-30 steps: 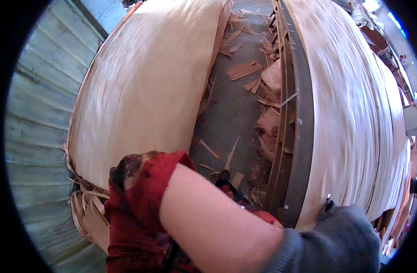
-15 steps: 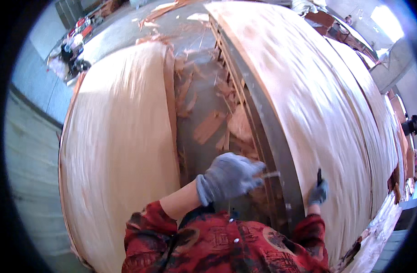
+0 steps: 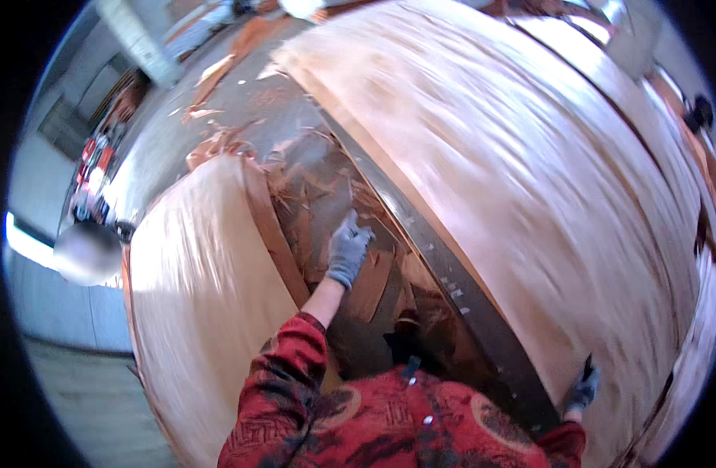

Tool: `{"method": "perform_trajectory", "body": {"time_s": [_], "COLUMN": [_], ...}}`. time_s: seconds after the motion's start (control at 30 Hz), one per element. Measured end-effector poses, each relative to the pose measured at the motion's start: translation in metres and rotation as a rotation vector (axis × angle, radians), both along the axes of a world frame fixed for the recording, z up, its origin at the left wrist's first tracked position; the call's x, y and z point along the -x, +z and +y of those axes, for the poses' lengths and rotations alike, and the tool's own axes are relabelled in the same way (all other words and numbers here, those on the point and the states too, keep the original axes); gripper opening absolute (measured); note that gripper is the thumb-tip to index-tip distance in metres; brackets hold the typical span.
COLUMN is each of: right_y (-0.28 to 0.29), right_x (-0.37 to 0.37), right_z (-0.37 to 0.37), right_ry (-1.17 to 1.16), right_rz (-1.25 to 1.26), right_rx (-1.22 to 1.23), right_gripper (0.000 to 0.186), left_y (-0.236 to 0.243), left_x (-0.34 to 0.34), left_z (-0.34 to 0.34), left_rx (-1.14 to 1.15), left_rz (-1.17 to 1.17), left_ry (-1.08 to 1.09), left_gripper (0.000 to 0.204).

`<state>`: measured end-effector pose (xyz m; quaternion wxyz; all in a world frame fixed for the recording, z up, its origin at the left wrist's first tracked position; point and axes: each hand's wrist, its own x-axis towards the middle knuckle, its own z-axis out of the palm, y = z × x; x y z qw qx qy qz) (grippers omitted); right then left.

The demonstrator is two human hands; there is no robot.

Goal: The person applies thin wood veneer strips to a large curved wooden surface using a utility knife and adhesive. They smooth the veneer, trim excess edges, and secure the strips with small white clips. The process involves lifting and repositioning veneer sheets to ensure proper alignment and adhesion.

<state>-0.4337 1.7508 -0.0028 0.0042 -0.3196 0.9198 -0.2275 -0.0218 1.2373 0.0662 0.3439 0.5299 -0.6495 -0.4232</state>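
Observation:
My left hand [image 3: 348, 249], in a grey glove, reaches over the gap between two veneer stacks, closed on a thin pale stick [image 3: 349, 189]. At the lower right, my right hand [image 3: 583, 390], also gloved, grips a black-handled tool [image 3: 588, 364] at the right veneer stack [image 3: 514, 179]. A dark metal beam [image 3: 492, 335] runs along that stack's near edge. The left veneer stack [image 3: 194, 288] lies beside my left forearm.
Torn veneer scraps [image 3: 369, 285] lie on the floor in the gap and beyond it. A pale pillar [image 3: 135, 43] stands at the upper left. Assorted items [image 3: 96, 168] line the far left wall, and corrugated panelling [image 3: 85, 390] is at the lower left.
My left hand has left the lower right beside my right hand and moved up and left over the gap. The view has swung, showing more of the far floor.

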Motion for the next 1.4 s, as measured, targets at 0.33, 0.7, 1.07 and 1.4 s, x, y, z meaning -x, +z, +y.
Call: {"method": "perform_trajectory", "body": {"time_s": [0.33, 0.7, 1.07, 1.4], "right_y": [0.116, 0.08, 0.08, 0.075], "right_x": [-0.19, -0.267, -0.291, -0.282], "right_z": [-0.351, -0.443, -0.482, -0.482], "right_ry": [0.531, 0.168, -0.004, -0.253], "right_rz": [-0.347, -0.063, -0.042, 0.139], "right_rx": [-0.12, -0.618, -0.83, -0.748], "right_gripper": [0.022, 0.017, 0.016, 0.023], "left_y": [-0.081, -0.072, -0.087, -0.088], "left_x": [0.001, 0.004, 0.01, 0.029], "left_z": [-0.149, -0.242, -0.308, -0.323], "left_rx": [0.887, -0.7, -0.898, -0.997], "left_rz": [-0.738, 0.087, 0.085, 0.191], "left_ry": [-0.097, -0.134, -0.255, -0.375], "left_gripper": [0.081, 0.079, 0.048, 0.045]}}
